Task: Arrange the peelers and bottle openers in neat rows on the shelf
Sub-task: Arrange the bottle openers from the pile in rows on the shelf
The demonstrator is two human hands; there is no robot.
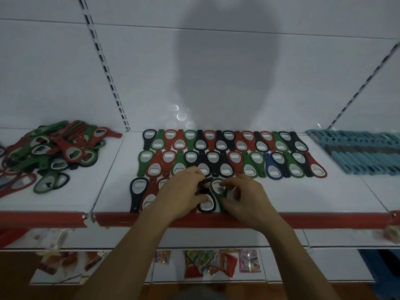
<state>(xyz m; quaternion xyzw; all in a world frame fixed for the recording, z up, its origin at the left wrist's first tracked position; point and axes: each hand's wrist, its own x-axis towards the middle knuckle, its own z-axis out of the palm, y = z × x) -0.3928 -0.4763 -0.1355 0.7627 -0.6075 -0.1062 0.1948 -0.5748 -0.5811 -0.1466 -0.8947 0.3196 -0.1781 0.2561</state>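
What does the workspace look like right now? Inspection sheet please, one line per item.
Surface: white shelf with a red front edge.
Job's things: bottle openers in two full rows; third row begun at front left.
Clutter: loose opener pile at left; teal items at right.
Hands: left hand and right hand on a black opener and a green opener.
Cables: nothing seen.
Surroundings: packets on the lower shelf.

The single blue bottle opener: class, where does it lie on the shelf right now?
In the head view, the blue bottle opener lies right of centre in the middle row on the shelf, between a green opener and a black opener.
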